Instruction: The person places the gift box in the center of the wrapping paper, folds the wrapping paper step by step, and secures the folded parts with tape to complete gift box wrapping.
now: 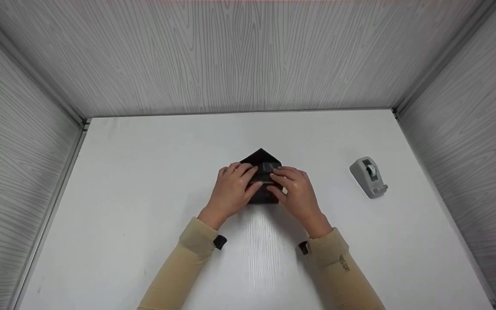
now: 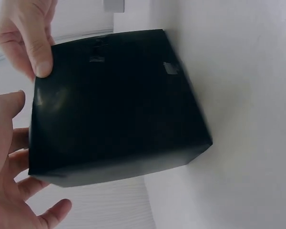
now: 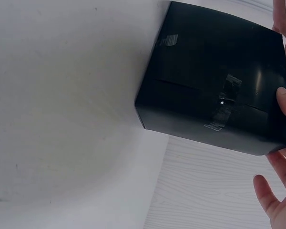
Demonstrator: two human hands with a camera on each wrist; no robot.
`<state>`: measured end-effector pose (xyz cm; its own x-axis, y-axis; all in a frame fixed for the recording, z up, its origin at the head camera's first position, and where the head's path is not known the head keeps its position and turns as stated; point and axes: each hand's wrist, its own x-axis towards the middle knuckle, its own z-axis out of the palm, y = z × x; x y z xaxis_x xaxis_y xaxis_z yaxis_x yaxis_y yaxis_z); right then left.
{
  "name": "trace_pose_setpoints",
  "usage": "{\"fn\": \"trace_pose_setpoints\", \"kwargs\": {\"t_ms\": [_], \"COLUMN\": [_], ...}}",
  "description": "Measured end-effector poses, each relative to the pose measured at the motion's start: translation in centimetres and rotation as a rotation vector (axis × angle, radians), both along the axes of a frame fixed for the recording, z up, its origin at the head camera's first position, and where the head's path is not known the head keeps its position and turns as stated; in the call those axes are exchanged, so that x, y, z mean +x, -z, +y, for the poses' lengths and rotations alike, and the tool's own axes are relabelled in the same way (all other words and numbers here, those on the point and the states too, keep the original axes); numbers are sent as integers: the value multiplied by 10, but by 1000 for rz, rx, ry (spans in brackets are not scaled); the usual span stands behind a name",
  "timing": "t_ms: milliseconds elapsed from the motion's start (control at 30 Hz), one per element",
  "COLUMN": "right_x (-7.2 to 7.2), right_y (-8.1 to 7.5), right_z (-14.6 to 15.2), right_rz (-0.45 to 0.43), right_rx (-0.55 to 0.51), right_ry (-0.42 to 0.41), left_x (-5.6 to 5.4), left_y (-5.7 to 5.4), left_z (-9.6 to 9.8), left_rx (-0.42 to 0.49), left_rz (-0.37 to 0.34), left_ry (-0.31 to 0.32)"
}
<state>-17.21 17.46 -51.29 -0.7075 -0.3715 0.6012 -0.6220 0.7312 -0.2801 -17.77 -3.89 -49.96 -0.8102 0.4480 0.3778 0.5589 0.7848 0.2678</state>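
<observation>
A black box [image 1: 264,197] with a smooth paper-like surface and clear tape strips stands in the middle of the table, a pointed part jutting beyond it at the far side. My right hand [image 1: 294,189] holds its upper edge, the thumb lying on the near face and fingers reaching behind. Loosely spread, the fingers of my left hand [image 1: 233,189] touch the top and back at the other side. In the left wrist view that thumb stands off the box's face [image 2: 109,105]. The fingertips behind the box are hidden in both wrist views.
A grey tape dispenser [image 1: 368,177] stands on the white table [image 1: 144,181], well to the right of my right hand. Pale wood-grain panels [image 1: 239,56] border the table at the back and on both sides.
</observation>
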Motion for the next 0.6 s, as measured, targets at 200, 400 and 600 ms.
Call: {"fn": "trace_pose_setpoints", "kwargs": {"t_ms": [200, 400, 600], "right_x": [0, 0, -1], "right_y": [1, 2, 2], "right_z": [1, 0, 0], "right_rz": [-1, 4, 14], "right_rx": [-20, -32, -44], "right_ry": [-7, -7, -18], "left_x": [10, 18, 23], "left_y": [0, 8, 13], "left_z": [-13, -25, -34], "left_rx": [162, 204, 203], "left_rz": [55, 135, 126], "left_ry": [31, 17, 48]}}
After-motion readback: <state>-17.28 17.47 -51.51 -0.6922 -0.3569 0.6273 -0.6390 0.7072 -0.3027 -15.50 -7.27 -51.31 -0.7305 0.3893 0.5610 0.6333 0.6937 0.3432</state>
